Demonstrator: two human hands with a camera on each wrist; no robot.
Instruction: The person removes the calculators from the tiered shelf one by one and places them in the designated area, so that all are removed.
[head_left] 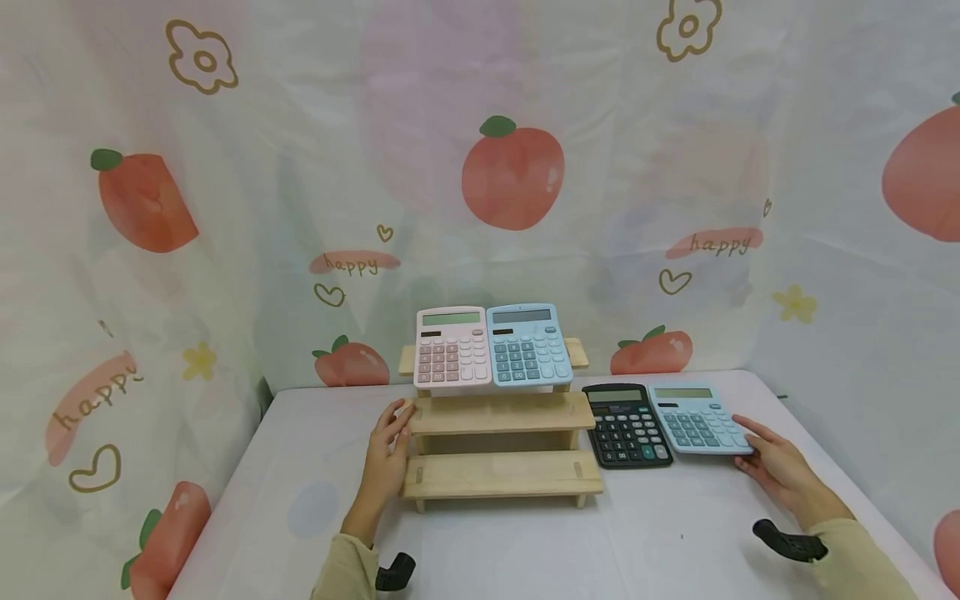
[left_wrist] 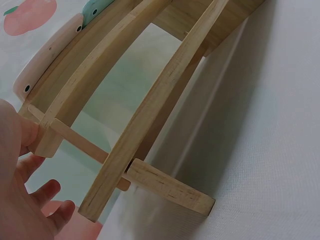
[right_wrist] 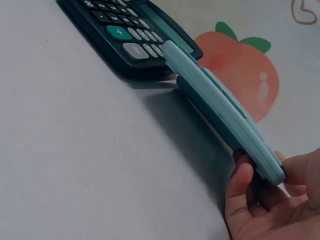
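A stepped wooden rack (head_left: 502, 477) stands on the table, its left end gripped by my left hand (head_left: 385, 462) at the middle shelf. In the left wrist view the fingertips (left_wrist: 48, 192) below that shelf end are spread apart. My right hand (head_left: 783, 477) pinches the right edge of a light blue calculator (head_left: 708, 442), thumb on one face and fingers on the other. The right wrist view shows this calculator tilted, with its shadow on the cloth beneath. Just left of it lies a black calculator (head_left: 628, 429) with a green key.
On the rack's top shelf, a pink calculator (head_left: 452, 377) and another blue calculator (head_left: 528, 340) lean side by side. The white table (head_left: 645, 542) ends at a fruit-printed backdrop (head_left: 585, 275). Black straps or mounts (head_left: 787, 543) sit at both wrists.
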